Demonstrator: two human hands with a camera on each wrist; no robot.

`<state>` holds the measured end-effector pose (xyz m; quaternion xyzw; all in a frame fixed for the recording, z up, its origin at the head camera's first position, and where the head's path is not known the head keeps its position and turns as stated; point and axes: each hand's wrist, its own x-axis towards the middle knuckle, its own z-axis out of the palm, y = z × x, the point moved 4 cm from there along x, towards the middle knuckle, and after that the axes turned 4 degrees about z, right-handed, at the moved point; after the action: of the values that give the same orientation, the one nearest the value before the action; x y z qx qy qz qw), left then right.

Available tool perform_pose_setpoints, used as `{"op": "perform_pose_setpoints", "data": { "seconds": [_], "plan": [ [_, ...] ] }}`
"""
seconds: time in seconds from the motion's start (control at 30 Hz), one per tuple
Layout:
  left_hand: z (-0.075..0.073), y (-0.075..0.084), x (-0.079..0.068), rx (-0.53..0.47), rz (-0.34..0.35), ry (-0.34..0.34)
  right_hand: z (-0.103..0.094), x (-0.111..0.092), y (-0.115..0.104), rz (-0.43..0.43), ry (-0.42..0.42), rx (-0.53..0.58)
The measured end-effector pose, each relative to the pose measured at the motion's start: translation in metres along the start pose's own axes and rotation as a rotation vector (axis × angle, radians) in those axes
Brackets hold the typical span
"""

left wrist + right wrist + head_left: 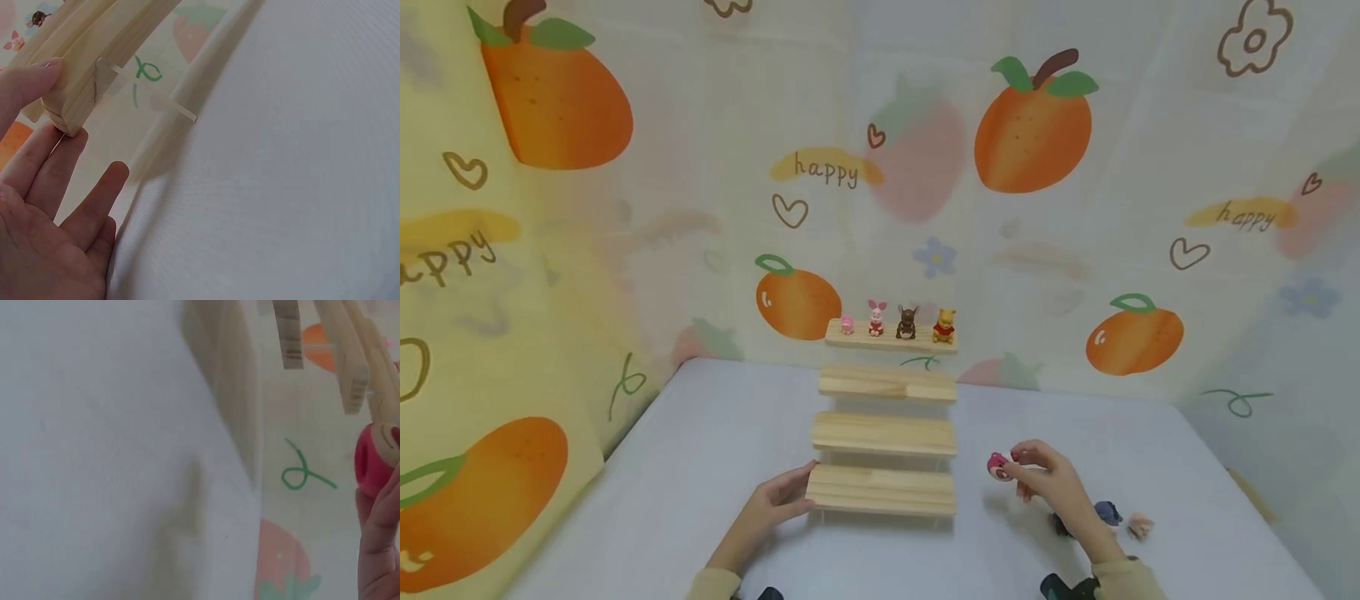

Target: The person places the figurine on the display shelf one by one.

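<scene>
My right hand (1048, 483) pinches a small pink toy bear figurine (998, 466) between thumb and fingers, held up to the right of the stepped wooden display shelf (880, 490). In the right wrist view the pink figurine (372, 464) shows at the right edge, with part of the hand cut off. My left hand (775, 504) grips the left end of the lowest step. The left wrist view has its thumb (34, 81) on the board and two fingertips against the end's lower edge, the other fingers spread free.
On the top step sit a small pink figurine (847, 325), a piglet figurine (876, 318), a dark brown figurine (907, 322) and a yellow bear in red (944, 326). A blue-grey figurine (1107, 512) and a pale pink one (1140, 526) lie right of the right wrist.
</scene>
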<state>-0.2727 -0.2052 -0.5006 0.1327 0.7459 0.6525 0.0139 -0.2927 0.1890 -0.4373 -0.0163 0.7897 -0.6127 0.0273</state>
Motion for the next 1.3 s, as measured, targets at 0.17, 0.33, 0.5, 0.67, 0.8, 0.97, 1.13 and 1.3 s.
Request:
{"op": "perform_pose_setpoints", "data": {
  "seconds": [0.17, 0.33, 0.5, 0.67, 0.8, 0.97, 1.13, 1.3],
  "plan": [
    [0.002, -0.002, 0.000, 0.000, -0.019, 0.019, 0.009, 0.001, -0.009, -0.081, -0.016, 0.036],
    [0.003, -0.002, 0.000, 0.032, 0.092, 0.012, 0.015, 0.013, 0.002, -0.204, -0.030, 0.023],
    [0.002, -0.003, 0.001, 0.026, 0.056, 0.028, 0.024, 0.022, -0.002, -0.211, -0.052, 0.069],
    [0.003, -0.004, 0.002, -0.005, -0.021, 0.047, 0.037, 0.015, -0.029, -0.159, -0.055, 0.101],
    [0.005, -0.004, 0.001, -0.025, -0.017, 0.023, 0.041, 0.025, -0.023, -0.207, -0.075, 0.130],
    [0.004, -0.002, 0.001, -0.017, -0.004, 0.007, 0.052, 0.020, -0.045, -0.149, -0.052, 0.112],
    [0.001, -0.001, -0.001, -0.010, -0.010, 0.000, 0.064, 0.024, -0.058, -0.107, -0.056, 0.118],
    [0.002, 0.000, 0.000, -0.020, -0.008, -0.002, 0.073, 0.031, -0.071, -0.114, -0.057, 0.135]
  ]
}}
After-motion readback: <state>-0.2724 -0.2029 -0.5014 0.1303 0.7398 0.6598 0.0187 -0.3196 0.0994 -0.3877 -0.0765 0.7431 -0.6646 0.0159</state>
